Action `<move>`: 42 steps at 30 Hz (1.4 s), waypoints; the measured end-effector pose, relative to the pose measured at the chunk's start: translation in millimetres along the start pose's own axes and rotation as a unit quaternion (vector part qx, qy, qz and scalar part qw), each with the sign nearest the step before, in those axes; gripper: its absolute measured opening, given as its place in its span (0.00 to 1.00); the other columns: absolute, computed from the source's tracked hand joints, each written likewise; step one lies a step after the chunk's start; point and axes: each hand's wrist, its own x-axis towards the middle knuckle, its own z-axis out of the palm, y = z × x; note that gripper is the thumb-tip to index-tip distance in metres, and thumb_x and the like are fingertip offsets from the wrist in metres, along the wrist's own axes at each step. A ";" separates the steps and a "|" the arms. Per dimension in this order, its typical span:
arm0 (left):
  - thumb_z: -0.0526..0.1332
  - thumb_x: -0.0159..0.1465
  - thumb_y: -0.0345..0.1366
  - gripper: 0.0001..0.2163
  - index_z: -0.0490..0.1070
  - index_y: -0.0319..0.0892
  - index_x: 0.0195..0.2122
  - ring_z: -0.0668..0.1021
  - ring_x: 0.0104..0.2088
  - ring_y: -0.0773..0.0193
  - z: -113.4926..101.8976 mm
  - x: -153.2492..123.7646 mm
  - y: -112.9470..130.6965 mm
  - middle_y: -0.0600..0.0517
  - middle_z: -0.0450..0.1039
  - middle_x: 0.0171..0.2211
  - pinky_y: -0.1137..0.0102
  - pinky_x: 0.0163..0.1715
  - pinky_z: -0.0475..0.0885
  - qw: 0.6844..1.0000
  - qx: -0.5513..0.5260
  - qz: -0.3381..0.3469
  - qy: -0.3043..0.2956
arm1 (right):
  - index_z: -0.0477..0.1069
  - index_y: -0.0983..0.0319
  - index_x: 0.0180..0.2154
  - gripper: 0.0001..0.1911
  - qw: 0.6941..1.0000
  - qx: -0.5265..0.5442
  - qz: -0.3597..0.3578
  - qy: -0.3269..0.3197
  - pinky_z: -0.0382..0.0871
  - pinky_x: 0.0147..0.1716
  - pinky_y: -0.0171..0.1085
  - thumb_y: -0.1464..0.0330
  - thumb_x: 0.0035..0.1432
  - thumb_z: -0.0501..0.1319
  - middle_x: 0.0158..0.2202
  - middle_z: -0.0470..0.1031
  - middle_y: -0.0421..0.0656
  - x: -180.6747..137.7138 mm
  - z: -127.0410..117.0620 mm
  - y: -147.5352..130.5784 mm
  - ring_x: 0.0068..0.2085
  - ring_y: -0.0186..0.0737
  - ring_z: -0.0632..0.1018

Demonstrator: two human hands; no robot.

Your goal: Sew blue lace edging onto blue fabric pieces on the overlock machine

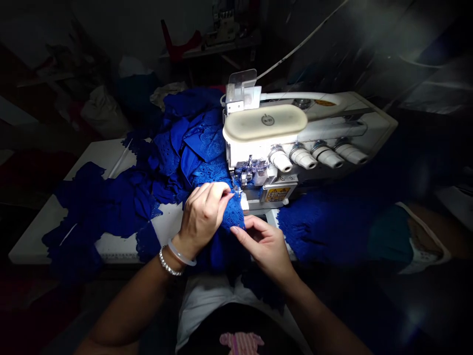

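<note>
A piece of blue lace fabric runs up to the needle area of a white overlock sewing machine. My left hand, with two bracelets at the wrist, pinches the fabric's upper left edge close to the presser foot. Lower down on the right, my right hand grips the near edge between thumb and fingers. Behind my left hand a heap of blue lace fabric lies against the machine's left side. The needle itself is too small to make out.
More blue fabric pieces lie on the white table at left. Another blue piece spreads to the right of the machine. Several white tension knobs stick out from the machine's front. A second machine stands in the dark background.
</note>
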 end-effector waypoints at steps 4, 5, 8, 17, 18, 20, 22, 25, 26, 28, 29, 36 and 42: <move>0.56 0.67 0.28 0.08 0.71 0.38 0.45 0.79 0.45 0.57 -10.7 -11.2 7.4 0.45 0.78 0.44 0.63 0.45 0.73 0.995 0.056 0.061 -0.055 | 0.70 0.61 0.44 0.15 0.998 0.034 0.046 -0.035 0.70 0.25 0.31 0.64 0.55 0.65 0.27 0.71 0.38 -0.4 -2.6 -4.4 0.25 0.32 0.72; 0.56 0.67 0.27 0.10 0.71 0.37 0.47 0.78 0.47 0.56 -12.9 -13.6 9.0 0.43 0.77 0.46 0.62 0.47 0.73 0.994 0.062 0.075 -0.058 | 0.68 0.60 0.51 0.21 0.996 0.040 0.050 -0.056 0.71 0.25 0.31 0.65 0.56 0.65 0.29 0.72 0.38 0.2 -3.7 -5.6 0.26 0.32 0.73; 0.57 0.65 0.27 0.12 0.71 0.36 0.50 0.76 0.50 0.51 -16.2 -18.6 13.2 0.39 0.74 0.50 0.58 0.49 0.73 0.990 0.098 0.083 -0.052 | 0.58 0.59 0.63 0.33 0.991 0.031 0.062 -0.113 0.72 0.25 0.30 0.67 0.57 0.62 0.27 0.72 0.36 2.5 -7.6 -10.0 0.25 0.31 0.73; 0.52 0.68 0.26 0.16 0.67 0.30 0.56 0.74 0.53 0.53 -16.1 -31.5 30.1 0.40 0.73 0.53 0.60 0.51 0.70 0.982 0.114 0.102 -0.108 | 0.44 0.61 0.69 0.42 0.982 -0.081 0.073 -0.156 0.69 0.24 0.29 0.72 0.57 0.58 0.24 0.69 0.35 -7.3 -20.7 -24.2 0.22 0.29 0.67; 0.52 0.68 0.27 0.16 0.66 0.31 0.56 0.74 0.54 0.53 -15.6 -32.0 31.9 0.41 0.73 0.54 0.60 0.51 0.69 0.983 0.113 0.093 -0.110 | 0.43 0.60 0.69 0.42 0.981 -0.088 0.075 -0.158 0.68 0.23 0.29 0.72 0.57 0.58 0.24 0.69 0.34 -8.3 -21.4 -24.7 0.21 0.29 0.66; 0.53 0.68 0.28 0.16 0.67 0.33 0.57 0.73 0.54 0.54 -14.3 -31.5 35.0 0.42 0.73 0.54 0.60 0.49 0.68 0.984 0.114 0.076 -0.110 | 0.43 0.60 0.69 0.41 0.980 -0.101 0.074 -0.154 0.65 0.23 0.30 0.71 0.58 0.57 0.23 0.67 0.34 -8.8 -22.3 -24.5 0.21 0.29 0.65; 0.53 0.69 0.30 0.16 0.67 0.34 0.56 0.74 0.53 0.54 -13.0 -29.9 37.2 0.44 0.73 0.54 0.60 0.47 0.67 0.985 0.123 0.061 -0.109 | 0.43 0.58 0.69 0.41 0.980 -0.112 0.070 -0.151 0.63 0.23 0.30 0.71 0.58 0.57 0.22 0.65 0.33 -7.7 -23.0 -23.2 0.21 0.29 0.63; 0.53 0.69 0.32 0.15 0.68 0.35 0.56 0.74 0.52 0.56 -12.5 -27.7 38.8 0.46 0.73 0.54 0.61 0.47 0.65 0.985 0.126 0.056 -0.107 | 0.42 0.57 0.69 0.42 0.978 -0.126 0.063 -0.153 0.60 0.23 0.30 0.71 0.58 0.57 0.21 0.63 0.32 -4.9 -24.8 -21.2 0.21 0.29 0.61; 0.53 0.70 0.32 0.15 0.68 0.36 0.56 0.74 0.53 0.56 -12.6 -27.3 38.9 0.47 0.73 0.55 0.61 0.47 0.64 0.985 0.123 0.054 -0.110 | 0.41 0.56 0.69 0.42 0.978 -0.128 0.061 -0.154 0.60 0.23 0.30 0.71 0.58 0.57 0.21 0.63 0.32 -4.0 -25.5 -20.6 0.21 0.29 0.60; 0.52 0.70 0.33 0.16 0.67 0.37 0.57 0.73 0.53 0.57 -12.6 -26.9 38.8 0.47 0.72 0.56 0.61 0.48 0.63 0.985 0.117 0.044 -0.118 | 0.41 0.56 0.69 0.42 0.978 -0.131 0.057 -0.156 0.58 0.23 0.29 0.72 0.59 0.57 0.22 0.63 0.31 -2.1 -26.9 -19.7 0.22 0.28 0.59; 0.52 0.71 0.33 0.16 0.67 0.38 0.58 0.72 0.54 0.57 -12.6 -26.7 38.6 0.48 0.72 0.56 0.61 0.48 0.62 0.985 0.115 0.037 -0.125 | 0.42 0.56 0.69 0.41 0.977 -0.131 0.055 -0.156 0.57 0.23 0.29 0.72 0.59 0.57 0.22 0.62 0.31 -1.1 -27.4 -19.2 0.22 0.28 0.59; 0.49 0.72 0.38 0.18 0.64 0.44 0.60 0.70 0.58 0.56 -12.6 -23.4 36.0 0.46 0.67 0.60 0.59 0.51 0.60 0.980 0.110 -0.006 -0.165 | 0.48 0.64 0.68 0.39 0.982 -0.139 0.015 -0.131 0.57 0.24 0.30 0.70 0.58 0.57 0.22 0.64 0.33 8.8 -26.9 -15.1 0.23 0.29 0.60; 0.48 0.72 0.39 0.17 0.65 0.46 0.60 0.69 0.59 0.56 -10.8 -15.5 30.7 0.45 0.67 0.59 0.59 0.53 0.60 0.979 0.104 -0.015 -0.172 | 0.49 0.62 0.67 0.39 0.994 -0.038 0.063 -0.075 0.63 0.24 0.31 0.68 0.57 0.61 0.24 0.70 0.35 14.1 -16.4 -7.4 0.22 0.30 0.66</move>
